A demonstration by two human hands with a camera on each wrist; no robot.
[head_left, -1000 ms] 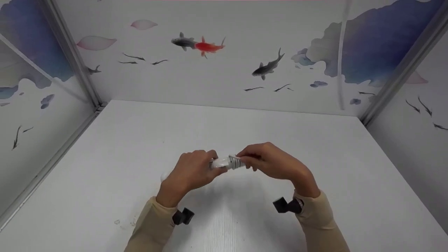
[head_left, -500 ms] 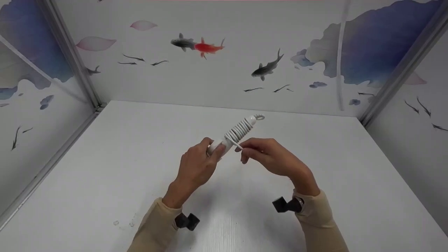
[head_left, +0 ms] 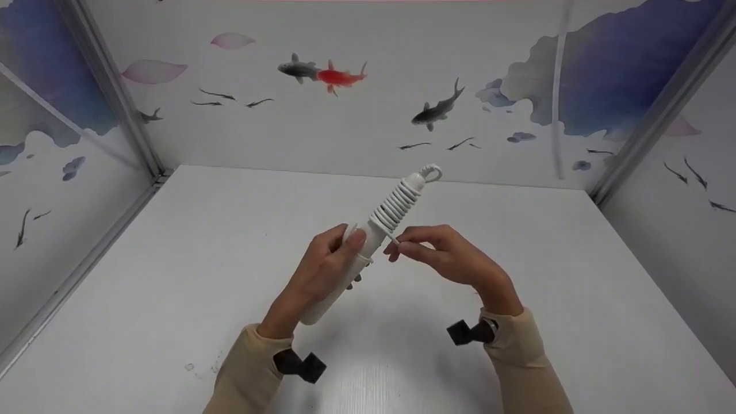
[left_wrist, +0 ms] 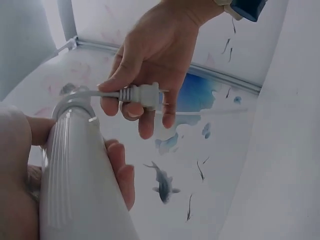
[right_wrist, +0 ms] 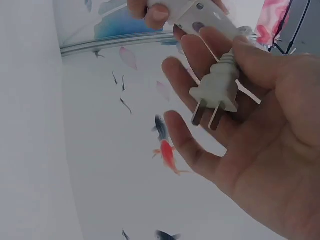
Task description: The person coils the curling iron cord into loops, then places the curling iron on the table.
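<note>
My left hand [head_left: 330, 261] grips a long white wand-shaped electrical appliance [head_left: 376, 236] around its middle, holding it tilted above the table. Its exact kind is unclear. A white power cord [head_left: 395, 206] is wound in several turns about its upper part, and a cord loop [head_left: 432, 172] sticks out at the top end. My right hand [head_left: 440, 250] pinches the cord's free end between thumb and forefinger, just behind the plug. That two-pin plug [right_wrist: 217, 90] lies across the fingers in the right wrist view. Ribs run along the appliance's smooth body [left_wrist: 82, 170] in the left wrist view.
A white table [head_left: 241, 218] spreads below both hands. White panels [head_left: 368, 126] printed with fish and petals enclose it at the back and both sides, with metal posts [head_left: 121, 92] at the corners. Small marks [head_left: 190, 367] show on the table at front left.
The appliance has swung from roughly level to steeply tilted, its coiled end rising away from me. The right hand keeps its pinch on the cord and has shifted only slightly.
</note>
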